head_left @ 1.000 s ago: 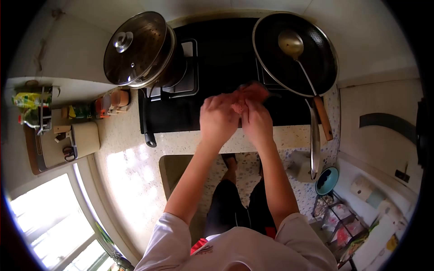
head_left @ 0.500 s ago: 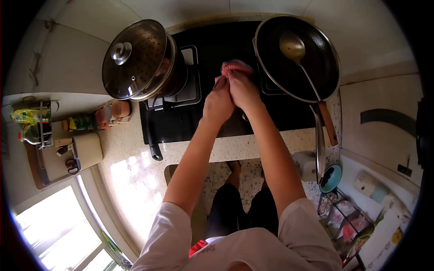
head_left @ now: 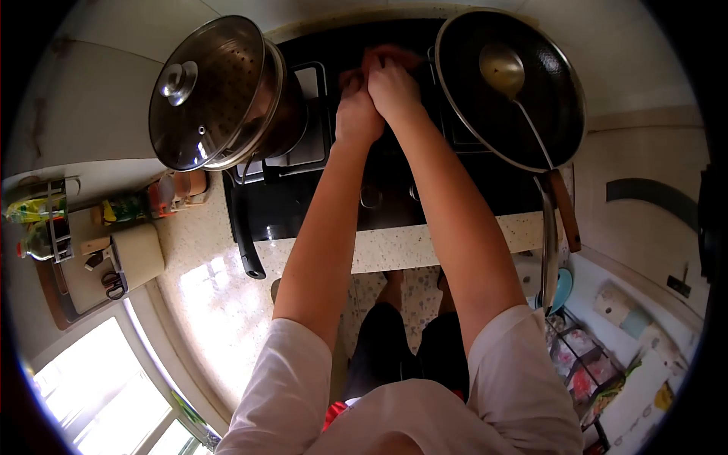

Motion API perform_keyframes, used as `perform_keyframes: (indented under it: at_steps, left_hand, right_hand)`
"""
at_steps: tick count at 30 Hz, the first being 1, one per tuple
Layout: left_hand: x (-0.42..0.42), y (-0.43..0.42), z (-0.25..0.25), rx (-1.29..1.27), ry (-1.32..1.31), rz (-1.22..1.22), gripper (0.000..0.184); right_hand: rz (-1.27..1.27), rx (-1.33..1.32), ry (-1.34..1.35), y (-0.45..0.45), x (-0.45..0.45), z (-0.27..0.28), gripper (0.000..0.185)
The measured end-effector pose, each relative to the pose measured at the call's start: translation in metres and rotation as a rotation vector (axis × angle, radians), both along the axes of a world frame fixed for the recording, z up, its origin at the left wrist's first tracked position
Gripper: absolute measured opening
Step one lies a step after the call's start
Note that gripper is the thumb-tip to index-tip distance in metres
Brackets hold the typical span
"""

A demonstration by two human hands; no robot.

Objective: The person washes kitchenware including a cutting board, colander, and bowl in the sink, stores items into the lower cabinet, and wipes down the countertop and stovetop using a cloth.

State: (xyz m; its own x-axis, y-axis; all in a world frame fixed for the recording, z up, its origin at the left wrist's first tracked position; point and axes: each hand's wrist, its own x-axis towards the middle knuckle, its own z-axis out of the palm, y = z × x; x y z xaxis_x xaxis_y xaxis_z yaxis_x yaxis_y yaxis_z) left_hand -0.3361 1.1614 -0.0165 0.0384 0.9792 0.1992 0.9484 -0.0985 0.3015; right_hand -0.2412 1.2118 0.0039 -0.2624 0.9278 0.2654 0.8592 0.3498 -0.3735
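Note:
Both arms stretch out over the black stovetop (head_left: 318, 216), between a steamer pot and a wok. My left hand (head_left: 358, 114) and my right hand (head_left: 393, 89) are pressed side by side, closed on a bunched reddish cloth (head_left: 390, 53). The cloth is slightly blurred and shows mainly past my fingertips, close to the stove's dark surface; whether it touches cannot be made out. To the left stands the steamer pot with its glass lid (head_left: 220, 83). On the right the wok (head_left: 462, 83) holds a metal ladle (head_left: 502, 70).
The pot's black handle (head_left: 246, 243) and the wok's wooden-ended handle (head_left: 565, 212) stick out over the counter's front edge. At left are a cutting board (head_left: 138, 256), scissors (head_left: 114, 287) and a bottle rack (head_left: 59, 220). A blue bowl (head_left: 563, 290) sits at right.
My two hands, with the cloth, have moved forward toward the back of the stove. The camera view has shifted a little. The pot, wok and ladle stay in place.

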Motion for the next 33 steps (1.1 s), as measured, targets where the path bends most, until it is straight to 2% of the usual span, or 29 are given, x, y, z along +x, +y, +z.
perform_keyframes:
  at_steps: [3,7,10,13,17,21,22,25,27,29,30,31,33]
  left_hand:
    - [0.006,-0.016,0.005,0.172,-0.063,0.046,0.039]
    - [0.005,-0.056,0.024,0.006,-0.121,-0.030,0.043]
    - [0.014,-0.091,0.032,-0.069,-0.190,0.015,0.050]
    - [0.020,-0.126,0.040,-0.020,-0.227,0.038,0.050]
    - [0.014,-0.156,0.065,-0.110,-0.317,0.059,0.024]
    - [0.003,-0.184,0.068,-0.152,-0.396,0.148,0.026]
    - [-0.001,-0.190,0.064,-0.087,-0.398,0.142,0.028]
    - [-0.007,-0.210,0.069,-0.206,-0.334,0.229,0.030]
    - [-0.015,-0.228,0.054,-0.237,-0.341,0.227,0.032]
    - [-0.019,-0.247,0.043,-0.228,-0.333,0.185,0.035]
    - [-0.014,-0.254,0.055,-0.288,-0.388,0.204,0.037]
    - [-0.010,-0.263,0.057,-0.238,-0.366,0.170,0.039]
    - [-0.001,-0.281,0.060,-0.142,-0.320,0.105,0.042]
  right_hand:
    - [-0.006,0.051,-0.093,-0.012,-0.002,0.004,0.021]
    - [0.028,0.053,-0.201,-0.050,0.007,0.014,0.017]
    - [0.101,0.239,-0.157,-0.081,0.021,0.002,0.021]
    - [0.176,0.283,-0.160,-0.115,0.036,0.003,0.021]
    - [0.245,0.122,-0.172,-0.145,0.035,0.012,0.022]
    - [0.369,-0.224,-0.194,-0.156,0.029,0.049,0.023]
    - [0.391,-0.315,-0.225,-0.158,0.023,0.057,0.023]
    - [0.351,-0.079,-0.054,-0.173,-0.001,0.042,0.025]
    - [0.446,-0.191,-0.261,-0.181,-0.014,0.043,0.027]
    - [0.500,-0.149,-0.306,-0.197,-0.022,0.043,0.026]
    - [0.539,-0.097,-0.289,-0.206,-0.022,0.034,0.026]
    - [0.533,-0.032,-0.338,-0.219,-0.018,0.039,0.026]
    - [0.579,-0.066,-0.343,-0.239,-0.004,0.045,0.028]
